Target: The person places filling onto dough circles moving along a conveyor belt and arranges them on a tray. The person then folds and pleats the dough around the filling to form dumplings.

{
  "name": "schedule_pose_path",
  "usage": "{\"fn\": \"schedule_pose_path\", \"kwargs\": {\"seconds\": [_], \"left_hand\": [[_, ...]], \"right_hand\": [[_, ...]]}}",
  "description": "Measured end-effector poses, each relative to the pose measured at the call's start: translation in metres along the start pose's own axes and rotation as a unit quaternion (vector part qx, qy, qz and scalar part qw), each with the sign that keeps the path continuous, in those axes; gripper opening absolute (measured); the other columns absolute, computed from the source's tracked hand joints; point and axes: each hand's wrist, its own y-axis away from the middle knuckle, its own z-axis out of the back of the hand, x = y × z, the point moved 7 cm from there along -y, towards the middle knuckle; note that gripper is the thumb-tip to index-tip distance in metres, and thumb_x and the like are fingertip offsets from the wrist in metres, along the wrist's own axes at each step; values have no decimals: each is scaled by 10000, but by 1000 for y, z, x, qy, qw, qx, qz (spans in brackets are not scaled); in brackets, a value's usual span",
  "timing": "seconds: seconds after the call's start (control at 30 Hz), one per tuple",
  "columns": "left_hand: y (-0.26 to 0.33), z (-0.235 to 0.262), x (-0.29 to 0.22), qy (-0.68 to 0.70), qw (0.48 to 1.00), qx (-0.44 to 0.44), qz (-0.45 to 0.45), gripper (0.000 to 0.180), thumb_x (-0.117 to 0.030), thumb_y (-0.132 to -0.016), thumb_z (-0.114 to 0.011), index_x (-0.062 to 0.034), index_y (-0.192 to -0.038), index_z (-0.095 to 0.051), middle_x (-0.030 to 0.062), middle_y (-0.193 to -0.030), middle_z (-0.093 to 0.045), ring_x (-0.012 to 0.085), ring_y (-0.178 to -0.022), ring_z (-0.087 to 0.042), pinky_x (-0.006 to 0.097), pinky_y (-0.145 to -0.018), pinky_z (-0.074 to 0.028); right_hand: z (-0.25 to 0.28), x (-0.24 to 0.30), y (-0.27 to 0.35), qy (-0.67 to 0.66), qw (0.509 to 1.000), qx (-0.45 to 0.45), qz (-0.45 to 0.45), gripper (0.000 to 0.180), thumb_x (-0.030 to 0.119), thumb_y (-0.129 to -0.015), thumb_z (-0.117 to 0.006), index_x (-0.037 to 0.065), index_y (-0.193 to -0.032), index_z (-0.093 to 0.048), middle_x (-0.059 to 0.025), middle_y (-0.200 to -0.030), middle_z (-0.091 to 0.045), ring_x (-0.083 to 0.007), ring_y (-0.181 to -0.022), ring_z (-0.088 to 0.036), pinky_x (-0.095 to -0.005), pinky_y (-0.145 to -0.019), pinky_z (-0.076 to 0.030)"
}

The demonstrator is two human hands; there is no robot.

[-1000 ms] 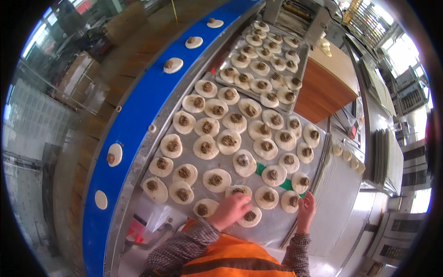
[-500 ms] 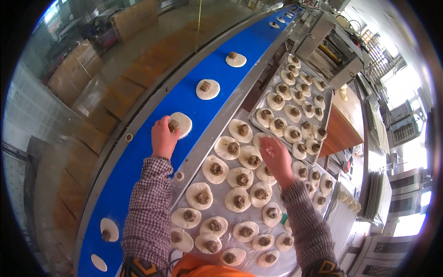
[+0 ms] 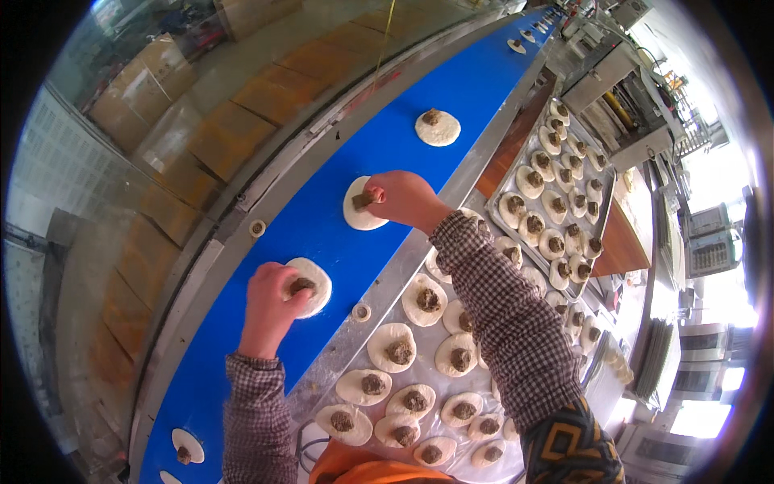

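Two flat white dough rounds on the blue conveyor belt (image 3: 355, 266) are under my hands. My left hand (image 3: 270, 306) is closed, thumb and fingers around a brown lump of filling (image 3: 302, 285) on the nearer dough round (image 3: 320, 281). Farther up the belt my right hand (image 3: 407, 199) pinches another brown filling lump (image 3: 363, 202) at the right side of a second dough round (image 3: 355, 218). That arm reaches across the filled rounds lying to the right. Some fingertips of both hands are hidden.
Another filled round (image 3: 439, 133) lies farther up the belt, with several smaller ones beyond. Beside the belt, many filled rounds lie on a plastic-covered sheet (image 3: 415, 367). A metal tray (image 3: 497, 194) of filled rounds stands behind, near a metal machine (image 3: 601, 77).
My right hand has moved left from over the sheet of rounds to the belt and pinches filling there. My left hand sits lower in view, still at a round; the view has shifted.
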Motion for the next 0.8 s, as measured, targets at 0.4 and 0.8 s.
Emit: {"fn": "schedule_pose_path", "kwargs": {"seconds": [0.4,0.8], "left_hand": [[93,25,96,282,925,156,204,370,-116,-776,-720,27,-1052,-520,77,-966,-592,144,-849,-585,304,-703,-501],[214,30,14,398,859,51,317,409,-200,-908,-564,29,-1240,-497,131,-1129,-565,243,-1028,-575,399,-895,-480]], "right_hand": [[-80,63,24,-103,981,114,-117,550,526,-526,-773,82,-851,-763,-121,-823,-700,-279,-768,-666,-420,-638,-512],[-127,118,304,-655,748,-94,-46,582,186,-791,-739,44,-1287,-470,-133,-1085,-653,-210,-961,-656,-335,-805,-544]]}}
